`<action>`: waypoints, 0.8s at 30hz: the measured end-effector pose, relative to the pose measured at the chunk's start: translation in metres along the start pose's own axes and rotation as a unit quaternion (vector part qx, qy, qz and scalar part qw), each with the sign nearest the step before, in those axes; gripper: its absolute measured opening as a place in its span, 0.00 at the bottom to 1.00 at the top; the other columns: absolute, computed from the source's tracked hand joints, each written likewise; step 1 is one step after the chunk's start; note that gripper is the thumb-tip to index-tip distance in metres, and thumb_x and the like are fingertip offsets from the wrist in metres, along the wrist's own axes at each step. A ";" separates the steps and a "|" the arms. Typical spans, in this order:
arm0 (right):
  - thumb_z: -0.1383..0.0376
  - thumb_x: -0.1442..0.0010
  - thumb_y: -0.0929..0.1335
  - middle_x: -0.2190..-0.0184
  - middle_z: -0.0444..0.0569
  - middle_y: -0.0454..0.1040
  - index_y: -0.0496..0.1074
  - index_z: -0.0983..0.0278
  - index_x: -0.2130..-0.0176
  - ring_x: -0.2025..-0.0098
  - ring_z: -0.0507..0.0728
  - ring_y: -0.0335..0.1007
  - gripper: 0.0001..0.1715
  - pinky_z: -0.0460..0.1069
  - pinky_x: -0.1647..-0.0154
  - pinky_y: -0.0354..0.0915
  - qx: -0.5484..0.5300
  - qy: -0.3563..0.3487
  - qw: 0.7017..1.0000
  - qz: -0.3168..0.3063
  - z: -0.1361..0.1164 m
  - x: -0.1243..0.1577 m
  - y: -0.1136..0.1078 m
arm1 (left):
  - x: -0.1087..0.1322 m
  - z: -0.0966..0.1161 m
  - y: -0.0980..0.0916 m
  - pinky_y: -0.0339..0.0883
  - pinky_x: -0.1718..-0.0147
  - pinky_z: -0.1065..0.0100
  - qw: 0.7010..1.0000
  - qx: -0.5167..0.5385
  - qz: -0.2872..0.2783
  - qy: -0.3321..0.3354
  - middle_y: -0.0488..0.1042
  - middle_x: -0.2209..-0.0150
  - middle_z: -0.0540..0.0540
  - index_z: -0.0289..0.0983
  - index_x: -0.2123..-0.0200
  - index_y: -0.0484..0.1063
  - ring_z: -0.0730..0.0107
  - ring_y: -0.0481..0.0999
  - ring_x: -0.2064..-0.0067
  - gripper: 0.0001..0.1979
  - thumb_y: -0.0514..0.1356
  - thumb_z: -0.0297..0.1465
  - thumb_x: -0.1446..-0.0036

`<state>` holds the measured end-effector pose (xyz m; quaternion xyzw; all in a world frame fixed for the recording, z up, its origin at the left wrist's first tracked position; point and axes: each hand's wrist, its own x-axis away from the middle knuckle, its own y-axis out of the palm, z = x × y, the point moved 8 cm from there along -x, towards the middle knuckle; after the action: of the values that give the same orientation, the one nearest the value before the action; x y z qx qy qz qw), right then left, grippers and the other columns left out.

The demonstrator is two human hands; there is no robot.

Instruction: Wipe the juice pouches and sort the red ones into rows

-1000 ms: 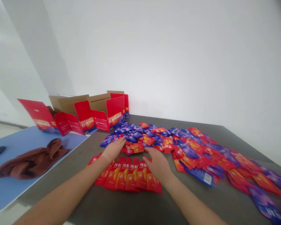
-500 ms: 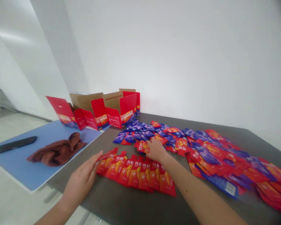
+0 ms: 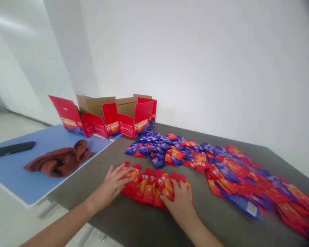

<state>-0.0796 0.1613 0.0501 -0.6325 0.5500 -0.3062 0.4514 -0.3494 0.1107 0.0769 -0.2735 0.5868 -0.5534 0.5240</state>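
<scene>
White walls are rising [image 3: 195, 68] behind a dark table [image 3: 67, 192], a square pillar [image 3: 64, 58] is jutting out at left, a blue-topped table [image 3: 15, 175] is standing alongside, pale floor [image 3: 12, 130] is showing, soft even light is spreading.

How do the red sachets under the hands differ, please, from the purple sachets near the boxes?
The red sachets overlap in a tight row under the left hand and right hand; the purple sachets lie in a loose heap beyond them. The red sachets show orange graphics; the purple sachets are blue-violet. Both are flat, glossy packets on the dark tabletop.
</scene>
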 end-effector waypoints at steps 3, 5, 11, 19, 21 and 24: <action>0.49 0.44 0.67 0.45 0.63 0.67 0.66 0.72 0.40 0.39 0.71 0.58 0.41 0.64 0.35 0.47 -0.009 -0.001 1.000 0.015 0.000 -0.004 0.005 | -0.011 -0.004 0.026 0.46 0.38 0.37 0.993 0.083 -0.082 -0.016 0.66 0.37 0.47 0.53 0.45 0.71 0.55 0.59 0.34 0.21 0.51 0.27 0.37; 0.49 0.44 0.67 0.46 0.63 0.67 0.66 0.72 0.40 0.40 0.71 0.59 0.41 0.64 0.35 0.47 -0.010 0.002 1.000 0.022 0.001 -0.007 0.005 | -0.015 -0.007 0.031 0.43 0.36 0.40 0.991 0.096 -0.091 -0.020 0.66 0.37 0.46 0.52 0.45 0.71 0.58 0.59 0.34 0.21 0.51 0.27 0.37; 0.51 0.46 0.69 0.45 0.64 0.66 0.66 0.73 0.41 0.40 0.71 0.58 0.41 0.65 0.34 0.45 -0.014 0.002 0.999 0.034 0.000 -0.010 0.001 | -0.023 -0.012 0.027 0.44 0.37 0.39 0.993 0.092 -0.073 -0.031 0.68 0.39 0.47 0.50 0.46 0.72 0.58 0.60 0.34 0.20 0.51 0.28 0.37; 0.51 0.44 0.66 0.44 0.62 0.65 0.63 0.68 0.39 0.41 0.69 0.62 0.39 0.61 0.41 0.60 -0.141 0.033 0.988 0.059 -0.007 0.029 -0.019 | 0.048 -0.009 -0.053 0.53 0.36 0.50 0.985 -0.025 0.173 0.003 0.70 0.40 0.43 0.43 0.44 0.69 0.64 0.67 0.38 0.18 0.49 0.30 0.34; 0.53 0.45 0.67 0.42 0.60 0.64 0.63 0.65 0.39 0.41 0.68 0.64 0.38 0.58 0.44 0.63 -0.196 0.040 0.979 0.043 -0.010 0.053 -0.007 | 0.080 -0.003 -0.063 0.56 0.37 0.55 0.979 -0.057 0.193 0.034 0.70 0.40 0.45 0.44 0.43 0.67 0.64 0.67 0.38 0.19 0.50 0.29 0.35; 0.60 0.50 0.69 0.46 0.59 0.67 0.64 0.65 0.40 0.46 0.65 0.69 0.39 0.53 0.49 0.68 -0.242 0.005 0.970 -0.018 -0.029 0.084 0.020 | 0.120 0.000 -0.060 0.64 0.41 0.64 0.980 -0.058 0.187 0.025 0.72 0.41 0.48 0.47 0.43 0.68 0.67 0.70 0.40 0.18 0.51 0.31 0.35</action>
<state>-0.0960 0.0734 0.0346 -0.7314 0.5983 -0.1752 0.2765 -0.4013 -0.0117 0.0950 -0.1746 0.6715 -0.4176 0.5867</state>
